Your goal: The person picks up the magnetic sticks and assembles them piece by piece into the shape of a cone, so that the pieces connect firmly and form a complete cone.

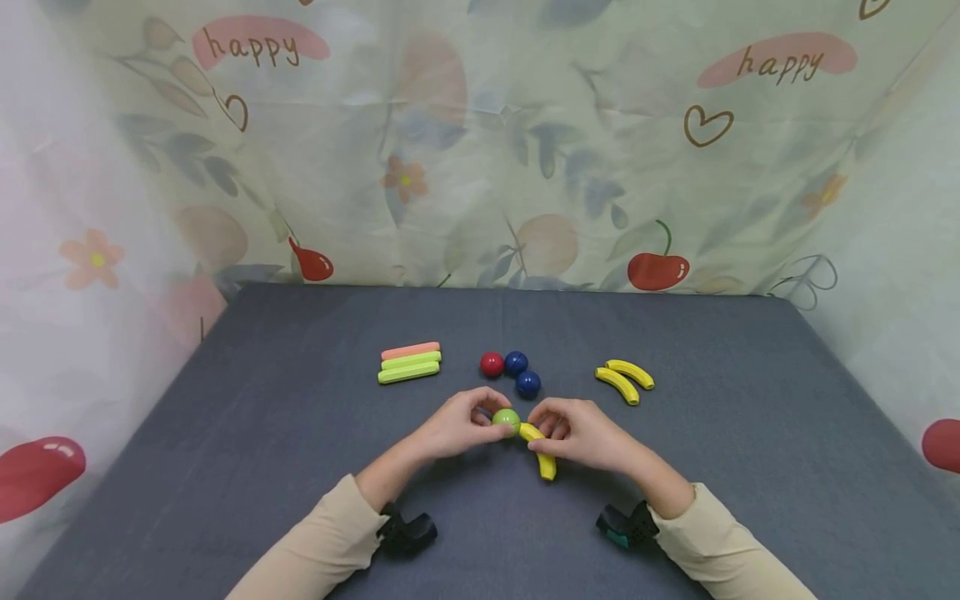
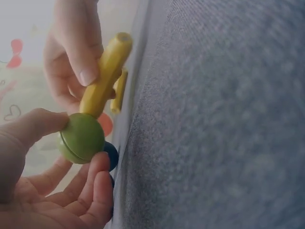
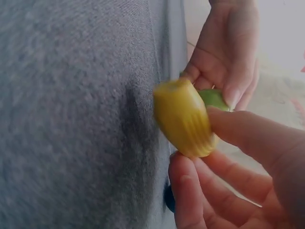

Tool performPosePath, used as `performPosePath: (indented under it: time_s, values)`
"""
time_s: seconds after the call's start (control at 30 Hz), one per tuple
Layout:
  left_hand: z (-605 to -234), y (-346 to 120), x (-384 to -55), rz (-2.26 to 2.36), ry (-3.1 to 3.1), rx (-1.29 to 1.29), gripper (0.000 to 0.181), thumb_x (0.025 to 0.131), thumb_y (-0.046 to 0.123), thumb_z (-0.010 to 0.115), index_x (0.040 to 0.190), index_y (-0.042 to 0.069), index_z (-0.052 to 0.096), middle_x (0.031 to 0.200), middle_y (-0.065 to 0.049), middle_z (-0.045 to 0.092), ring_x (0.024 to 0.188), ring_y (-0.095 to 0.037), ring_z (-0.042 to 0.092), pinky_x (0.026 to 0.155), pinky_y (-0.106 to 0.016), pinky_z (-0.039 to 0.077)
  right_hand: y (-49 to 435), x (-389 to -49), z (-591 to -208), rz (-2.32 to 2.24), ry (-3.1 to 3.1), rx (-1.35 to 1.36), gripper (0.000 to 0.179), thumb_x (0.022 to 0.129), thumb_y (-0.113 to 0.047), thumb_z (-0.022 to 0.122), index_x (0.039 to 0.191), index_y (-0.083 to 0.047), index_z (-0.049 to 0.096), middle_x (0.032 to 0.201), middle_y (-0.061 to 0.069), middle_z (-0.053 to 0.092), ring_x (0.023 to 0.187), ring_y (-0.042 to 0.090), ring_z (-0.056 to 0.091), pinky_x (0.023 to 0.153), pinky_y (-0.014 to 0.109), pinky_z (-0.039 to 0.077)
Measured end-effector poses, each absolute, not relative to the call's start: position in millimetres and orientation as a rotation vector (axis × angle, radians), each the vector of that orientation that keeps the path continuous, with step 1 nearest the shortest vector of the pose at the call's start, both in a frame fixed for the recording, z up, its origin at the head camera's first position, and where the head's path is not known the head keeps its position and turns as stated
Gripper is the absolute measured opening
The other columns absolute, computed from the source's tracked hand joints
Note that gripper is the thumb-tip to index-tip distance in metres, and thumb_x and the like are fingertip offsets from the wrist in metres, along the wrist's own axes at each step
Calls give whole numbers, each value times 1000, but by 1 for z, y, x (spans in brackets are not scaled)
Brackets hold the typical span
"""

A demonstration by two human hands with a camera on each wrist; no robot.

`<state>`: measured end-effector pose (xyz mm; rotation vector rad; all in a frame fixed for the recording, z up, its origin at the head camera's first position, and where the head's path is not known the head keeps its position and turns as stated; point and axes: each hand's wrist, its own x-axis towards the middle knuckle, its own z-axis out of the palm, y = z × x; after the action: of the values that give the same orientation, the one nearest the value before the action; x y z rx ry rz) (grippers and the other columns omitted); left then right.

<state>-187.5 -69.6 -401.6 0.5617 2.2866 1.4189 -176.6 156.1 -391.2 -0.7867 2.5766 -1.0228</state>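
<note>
My left hand (image 1: 461, 423) pinches a shiny green ball (image 2: 82, 138) between thumb and fingertips. A curved yellow stick (image 3: 183, 119), ribbed along part of its side, is held by my right hand (image 1: 581, 433) with thumb and fingers. In the left wrist view one end of the stick meets the ball; both hands are close together over the middle of the cloth. Just beyond them lie a red ball (image 1: 492, 364) and two dark blue balls (image 1: 528, 384).
On the dark grey cloth (image 1: 247, 467), two more curved yellow sticks (image 1: 617, 386) lie to the right. Two lime sticks (image 1: 409, 372) and a salmon-pink stick (image 1: 410, 351) lie side by side at the left. A printed curtain (image 1: 495, 150) hangs behind.
</note>
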Motion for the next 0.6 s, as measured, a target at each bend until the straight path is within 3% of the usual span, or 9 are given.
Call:
performPosePath:
  time_s: [0.43,0.6]
  values:
    - [-404,-64,-189,1266,2389,701,33,87,18,65,117,5,60,108,-12,63,89,-18,65,77,-27,53,148,-173,-392,-1060,2387,-687,26,85,-20,68,100,0,60,81,4,66,62,7,61,56,21,51]
    - [-404,-62,-190,1338,2352,656,36,85,13,68,117,2,56,104,-15,61,93,-22,67,78,-29,55,149,-173,-391,-1121,2359,-640,38,86,-21,67,111,1,48,81,6,66,64,11,64,58,24,53]
